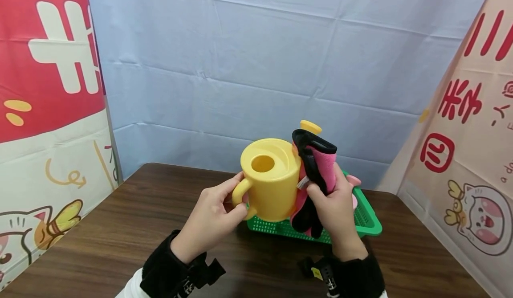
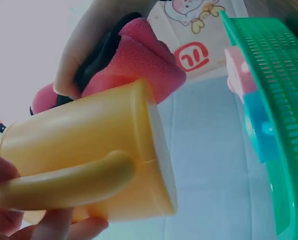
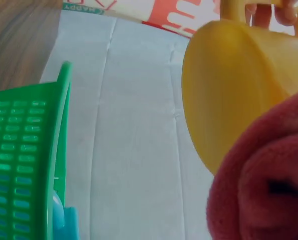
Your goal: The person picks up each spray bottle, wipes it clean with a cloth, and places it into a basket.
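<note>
My left hand (image 1: 210, 218) grips the handle (image 2: 64, 182) of a yellow toy watering can (image 1: 274, 195), holding it upright above the front of the green basket (image 1: 370, 224). The round opening in its top faces up, and the tip of its spout (image 1: 310, 127) shows at the far right side. My right hand (image 1: 338, 204) holds a folded pink and black fleecy cloth item (image 1: 325, 166) with a small white tag. This cloth lies against the can's right side and hides part of the spout. In the right wrist view, its rolled pink edge (image 3: 228, 195) overlaps the can.
Inside the perforated basket are a pink piece (image 2: 240, 72) and a blue piece (image 2: 258, 125). The basket stands on a dark wooden table (image 1: 172, 195). Behind hangs a pale blue cloth backdrop (image 1: 240, 66), with printed panels at both sides.
</note>
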{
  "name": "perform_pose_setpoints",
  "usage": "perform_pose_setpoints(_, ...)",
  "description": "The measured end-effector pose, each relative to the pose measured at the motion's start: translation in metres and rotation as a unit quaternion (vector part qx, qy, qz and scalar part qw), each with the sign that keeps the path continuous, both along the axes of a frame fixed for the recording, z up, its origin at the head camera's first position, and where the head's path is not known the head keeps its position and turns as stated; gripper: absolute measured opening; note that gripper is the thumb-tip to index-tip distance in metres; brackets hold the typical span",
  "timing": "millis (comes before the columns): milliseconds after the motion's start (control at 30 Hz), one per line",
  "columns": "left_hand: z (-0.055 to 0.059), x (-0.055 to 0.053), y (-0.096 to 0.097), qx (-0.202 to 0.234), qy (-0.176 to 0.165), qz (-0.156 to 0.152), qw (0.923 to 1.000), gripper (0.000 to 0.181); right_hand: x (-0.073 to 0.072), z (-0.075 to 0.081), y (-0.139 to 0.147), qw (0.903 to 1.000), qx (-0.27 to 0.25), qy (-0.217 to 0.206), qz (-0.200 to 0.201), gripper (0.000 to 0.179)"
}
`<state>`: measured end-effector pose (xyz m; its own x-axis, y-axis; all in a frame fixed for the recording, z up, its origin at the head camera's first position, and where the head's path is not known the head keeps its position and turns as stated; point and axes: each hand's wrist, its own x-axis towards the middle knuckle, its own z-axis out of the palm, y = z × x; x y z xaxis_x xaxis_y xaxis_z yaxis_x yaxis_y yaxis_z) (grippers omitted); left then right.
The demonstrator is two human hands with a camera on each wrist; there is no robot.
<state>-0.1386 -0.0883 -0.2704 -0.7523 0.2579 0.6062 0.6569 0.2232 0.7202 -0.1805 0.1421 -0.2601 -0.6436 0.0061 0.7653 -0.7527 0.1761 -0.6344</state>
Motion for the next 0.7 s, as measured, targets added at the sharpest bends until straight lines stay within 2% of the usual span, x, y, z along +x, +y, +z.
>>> perform_pose_setpoints(67, -0.002, 0.000, 0.000, 0.009, -0.012, -0.021, 0.9997, 0.050, 0.000, 0.000, 0.000, 1.0000, 0.005, -0.005, 0.001, 0.031)
perform_pose_setpoints(133, -0.003, -0.001, 0.001, 0.023, -0.026, -0.025, 0.9991, 0.049, 0.001, -0.002, -0.003, 0.9997, 0.016, 0.010, -0.017, 0.035)
perform_pose_setpoints(200, -0.003, -0.001, 0.003, 0.037, -0.040, -0.012, 0.9985, 0.047, 0.002, -0.005, -0.009, 0.9976, 0.031, 0.049, -0.038, 0.043)
perform_pose_setpoints(267, -0.002, -0.001, 0.004, 0.047, -0.052, 0.008, 0.9975, 0.041, 0.003, -0.007, -0.016, 0.9896, 0.051, 0.122, -0.056, 0.051)
perform_pose_setpoints(333, -0.002, -0.002, 0.005, 0.062, -0.066, 0.017, 0.9957, 0.034, 0.003, -0.008, -0.024, 0.9743, 0.080, 0.199, -0.066, 0.056)
perform_pose_setpoints(367, -0.002, -0.003, 0.006, 0.073, -0.077, 0.015, 0.9942, 0.031, 0.003, -0.009, -0.029, 0.9638, 0.099, 0.235, -0.077, 0.057)
perform_pose_setpoints(467, -0.003, -0.005, 0.006, 0.107, -0.107, 0.005, 0.9885, 0.028, 0.003, -0.014, -0.044, 0.9310, 0.168, 0.305, -0.108, 0.054)
perform_pose_setpoints(567, -0.005, -0.008, 0.005, 0.141, -0.124, -0.002, 0.9822, 0.028, 0.005, -0.023, -0.056, 0.9062, 0.244, 0.318, -0.134, 0.052)
perform_pose_setpoints(700, -0.006, -0.011, 0.005, 0.173, -0.123, -0.009, 0.9771, 0.026, 0.008, -0.029, -0.065, 0.8894, 0.297, 0.316, -0.145, 0.063)
